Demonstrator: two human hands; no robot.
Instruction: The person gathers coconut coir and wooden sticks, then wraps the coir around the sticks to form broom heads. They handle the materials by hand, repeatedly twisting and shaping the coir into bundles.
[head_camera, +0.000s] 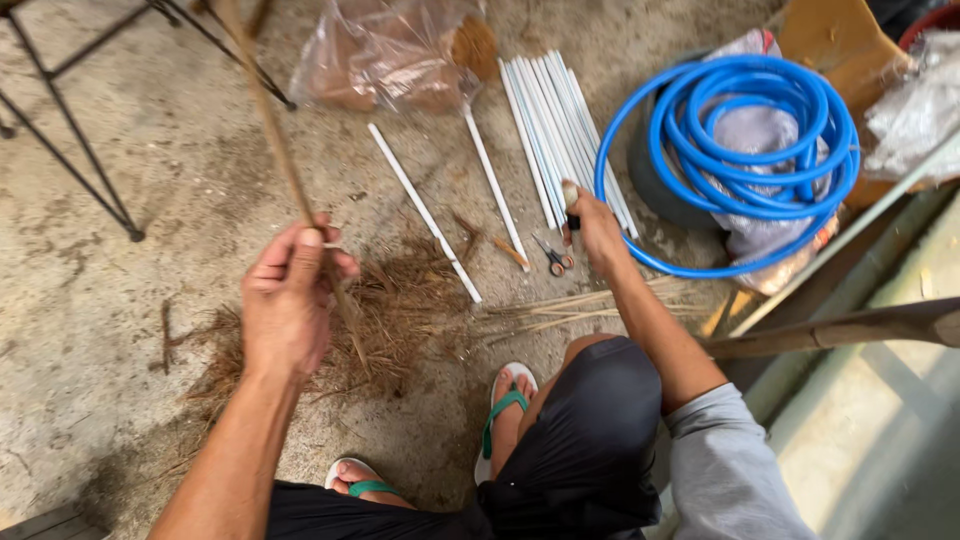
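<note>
**Stick held over the fibre pile**

The left hand (288, 295) is closed round a thin brown stick (270, 120), slanting above the fibre pile (400, 310). Beyond the pile, the right hand (597, 228) grips what seems a small dark-tipped tool (571, 205). A loose hold could let the stick slip.

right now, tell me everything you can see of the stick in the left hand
The stick is a long, thin, brownish stalk, woody or reed-like in look. It slants from the top edge of the view down to the left hand, which grips it in a closed fist near its lower part. Its lower end runs on below the fist toward the pile of dry brown fibres on the concrete floor. Motion blur hides finer surface detail.
</note>
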